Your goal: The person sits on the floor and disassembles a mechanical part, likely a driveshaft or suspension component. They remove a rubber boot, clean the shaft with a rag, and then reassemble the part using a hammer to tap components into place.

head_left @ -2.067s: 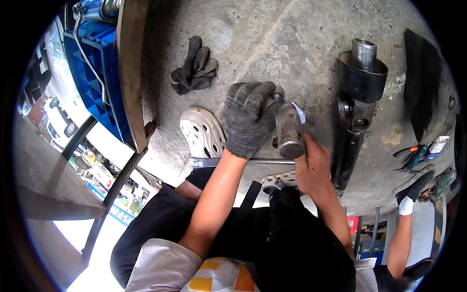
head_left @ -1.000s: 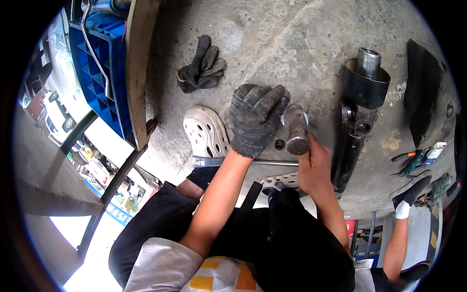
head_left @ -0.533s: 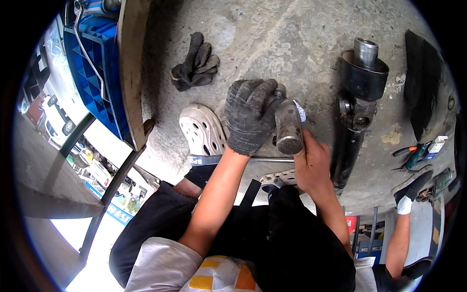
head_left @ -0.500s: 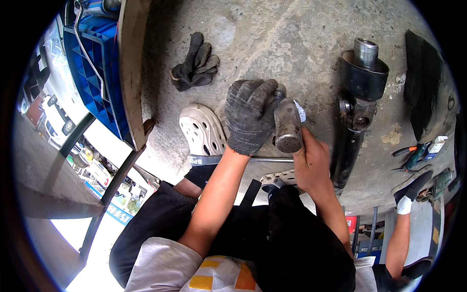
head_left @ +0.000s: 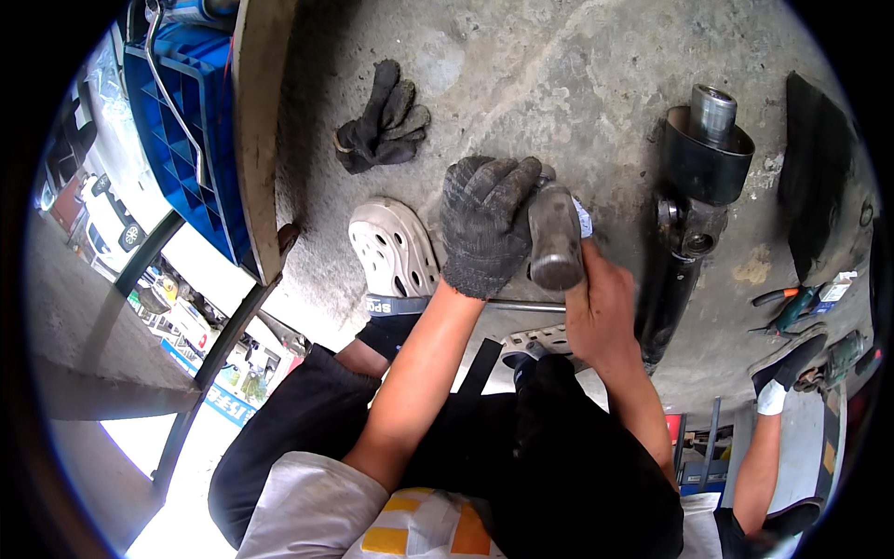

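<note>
My left hand, in a dark grey work glove, is closed with its fingers curled. A bit of metal shows beside its fingertips, but what the hand grips is mostly hidden behind the glove and the hammer. Bare and wrapped round the handle, my right hand holds a hammer. The worn, round steel head sits right beside the left glove, and its handle is largely out of sight. Below both hands a thin metal rod runs across, its ends covered.
A drive shaft with a universal joint lies on the right. An empty dark glove rests on the concrete floor. My clogs are close beneath the hands. Left stands a blue crate. Pliers and another person's arm are far right.
The whole view has shifted slightly, floor objects included. The hammer head stays close beside my left glove, and both hands keep about the same grip.
</note>
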The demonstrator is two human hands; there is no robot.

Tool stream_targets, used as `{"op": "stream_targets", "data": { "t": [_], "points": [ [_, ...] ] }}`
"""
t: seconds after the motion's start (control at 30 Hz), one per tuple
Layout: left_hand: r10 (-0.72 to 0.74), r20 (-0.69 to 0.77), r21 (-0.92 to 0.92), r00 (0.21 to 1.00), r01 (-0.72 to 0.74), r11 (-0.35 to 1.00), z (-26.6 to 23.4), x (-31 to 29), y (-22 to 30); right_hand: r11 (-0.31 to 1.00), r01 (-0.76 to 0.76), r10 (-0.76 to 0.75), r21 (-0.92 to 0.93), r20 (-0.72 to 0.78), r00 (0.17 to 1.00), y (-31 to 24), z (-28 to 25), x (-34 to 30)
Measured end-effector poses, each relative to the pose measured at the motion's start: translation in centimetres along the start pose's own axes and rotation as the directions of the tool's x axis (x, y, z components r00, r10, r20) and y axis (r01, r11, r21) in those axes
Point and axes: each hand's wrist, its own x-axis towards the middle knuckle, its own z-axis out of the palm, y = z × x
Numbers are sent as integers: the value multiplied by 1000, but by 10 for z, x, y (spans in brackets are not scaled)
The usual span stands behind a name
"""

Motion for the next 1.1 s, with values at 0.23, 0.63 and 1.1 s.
{"op": "stream_targets", "data": {
  "t": [0.23, 0.63, 1.1],
  "points": [
    [1, 5, -1, 1000, -1, 1000, -1, 1, 1, 999, -35, 36, -23, 48, 998, 4, -1, 5],
    [-81, 107, 19, 991, 79, 997, -7, 3, 3, 990, -137, 136, -33, -26, 990, 17, -10, -30],
    [19, 7, -3, 1000, -19, 1000, 0, 0, -1, 998, -56, 57, -34, 34, 998, -3, -3, 2]
  ]
}}
